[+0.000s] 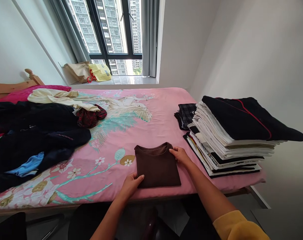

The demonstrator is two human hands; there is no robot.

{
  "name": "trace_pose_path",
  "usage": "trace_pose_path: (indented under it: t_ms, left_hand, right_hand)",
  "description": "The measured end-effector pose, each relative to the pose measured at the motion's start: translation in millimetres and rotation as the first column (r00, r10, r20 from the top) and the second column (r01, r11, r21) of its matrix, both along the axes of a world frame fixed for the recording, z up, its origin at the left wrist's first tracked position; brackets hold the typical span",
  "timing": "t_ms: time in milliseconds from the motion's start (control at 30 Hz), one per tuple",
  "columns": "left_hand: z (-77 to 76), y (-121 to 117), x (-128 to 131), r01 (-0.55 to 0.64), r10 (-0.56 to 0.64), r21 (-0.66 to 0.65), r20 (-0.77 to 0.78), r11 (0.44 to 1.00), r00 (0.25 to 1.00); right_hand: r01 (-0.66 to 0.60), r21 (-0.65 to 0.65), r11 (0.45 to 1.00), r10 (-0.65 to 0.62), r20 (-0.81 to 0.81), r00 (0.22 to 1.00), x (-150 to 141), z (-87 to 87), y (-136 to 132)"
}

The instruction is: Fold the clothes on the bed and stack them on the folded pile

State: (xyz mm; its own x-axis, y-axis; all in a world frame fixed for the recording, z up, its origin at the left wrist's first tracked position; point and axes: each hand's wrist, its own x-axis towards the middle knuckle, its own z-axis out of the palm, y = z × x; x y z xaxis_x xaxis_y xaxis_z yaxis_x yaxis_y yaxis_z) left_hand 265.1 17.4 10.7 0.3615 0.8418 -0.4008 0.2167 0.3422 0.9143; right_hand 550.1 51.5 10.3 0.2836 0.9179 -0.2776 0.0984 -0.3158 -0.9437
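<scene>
A dark brown shirt (157,168), folded into a neat rectangle with its neckline at the far side, lies near the front edge of the bed. My left hand (132,184) grips its near left corner, thumb on top and fingers underneath. At the upper right edge, my right hand (178,154) pinches the shirt by the shoulder. Just to the right stands a tall stack of folded clothes (223,146), mostly white and black, topped by a black garment with red piping (248,118).
Loose dark clothes (41,133) are heaped on the left of the bed, with a cream garment (59,98) and a red plaid piece (91,116). A pink floral sheet (166,110) covers the bed. Bags (100,72) sit on the windowsill. A wall borders the right side.
</scene>
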Motion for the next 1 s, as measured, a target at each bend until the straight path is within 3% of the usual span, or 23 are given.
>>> trace_pose_path:
  t_ms: [100,233,333,433,667,833,1000]
  left_hand:
    - [-8.8,-1.7,-4.1,-0.011,0.012,0.040,-0.036,0.999,0.999]
    - [-20.5,-4.1,-10.6,-0.024,0.035,0.096,-0.116,0.995,0.993]
    - [-20.6,-4.6,-12.2,-0.037,0.054,0.095,-0.183,0.995,0.982]
    - [-14.5,-3.3,-10.4,-0.015,0.031,0.080,-0.204,0.997,0.978]
    - [-10.4,-7.7,-5.9,-0.027,0.052,0.111,-0.234,0.993,0.971]
    - [-20.1,-14.2,-4.9,-0.014,0.024,0.064,-0.159,0.998,0.987]
    - [-14.8,-8.7,-5.6,-0.056,0.056,0.007,-0.139,0.998,0.989]
  right_hand:
    - [-0.039,-0.056,0.998,0.041,0.029,0.999,4.0,-3.0,-15.4]
    - [-0.151,-0.137,0.979,0.154,0.010,0.988,6.6,-7.4,-54.9]
    - [-0.239,-0.190,0.952,0.232,-0.056,0.971,4.4,-11.7,-85.7]
    - [-0.224,-0.228,0.948,0.208,-0.094,0.974,-1.3,-14.3,-104.4]
    - [-0.135,-0.151,0.979,0.115,-0.135,0.984,-10.1,-13.7,-110.3]
    - [-0.118,-0.263,0.958,0.095,-0.096,0.991,-9.3,-17.2,-115.9]
    - [-0.131,-0.247,0.960,0.115,-0.079,0.990,-9.1,-19.8,-114.1]
